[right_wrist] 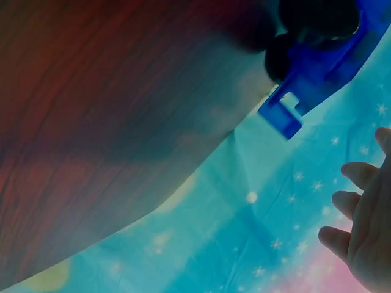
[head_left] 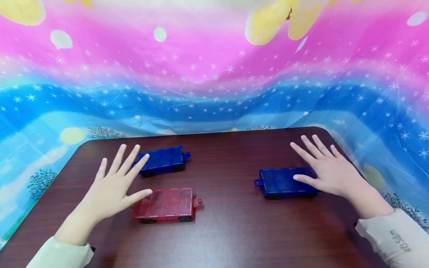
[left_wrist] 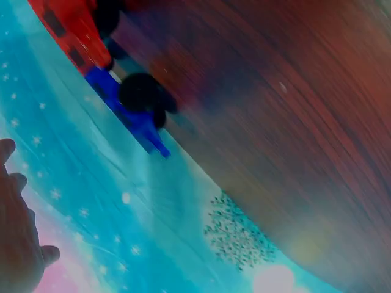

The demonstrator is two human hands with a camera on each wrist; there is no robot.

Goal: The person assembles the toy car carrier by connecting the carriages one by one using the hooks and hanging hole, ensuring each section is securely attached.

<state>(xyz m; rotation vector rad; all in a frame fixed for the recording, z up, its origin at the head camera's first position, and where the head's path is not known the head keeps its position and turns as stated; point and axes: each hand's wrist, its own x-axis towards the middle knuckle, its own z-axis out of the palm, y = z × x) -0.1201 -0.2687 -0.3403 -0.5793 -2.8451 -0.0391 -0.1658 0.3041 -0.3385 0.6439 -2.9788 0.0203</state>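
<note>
Both hands are spread with straight fingers and hold nothing. My left hand (head_left: 112,190) hovers at the left, its thumb in front of the edge of a translucent red toy car base (head_left: 167,203) with black wheels. Behind its index finger stands a blue toy car base (head_left: 164,158) with a hitch on its right end. On the right, my right hand (head_left: 330,169) hovers over the right part of another blue toy car base (head_left: 278,180), whose ring points left. The left wrist view shows the red base (left_wrist: 76,30) and a blue one (left_wrist: 125,110) beyond it.
The toys stand on a dark brown wooden table (head_left: 228,223) with rounded far corners. A pink and blue curtain (head_left: 207,74) with snowflakes hangs behind it and around both sides.
</note>
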